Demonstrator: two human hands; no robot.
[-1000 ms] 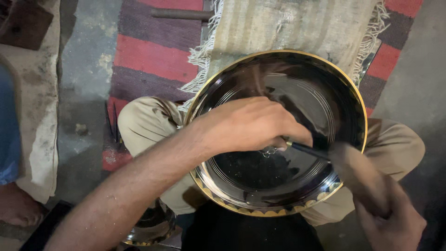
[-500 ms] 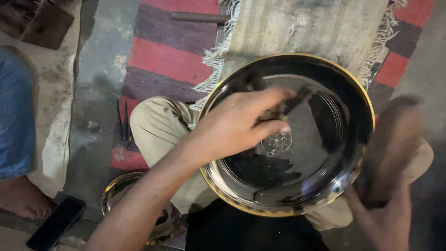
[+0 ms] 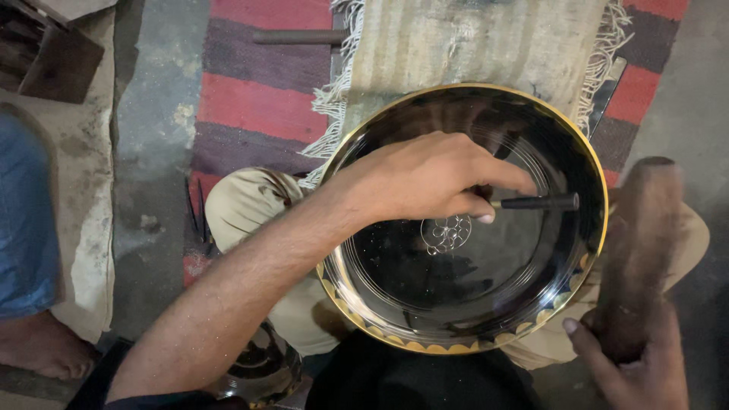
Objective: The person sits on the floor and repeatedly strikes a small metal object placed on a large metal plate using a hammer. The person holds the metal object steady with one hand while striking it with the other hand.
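Now left hand pinches punch over black plate; right hand clamps raised mallet.

No package, label, sign or screen can be seen in this view, from the upper left of the frame to the lower right.
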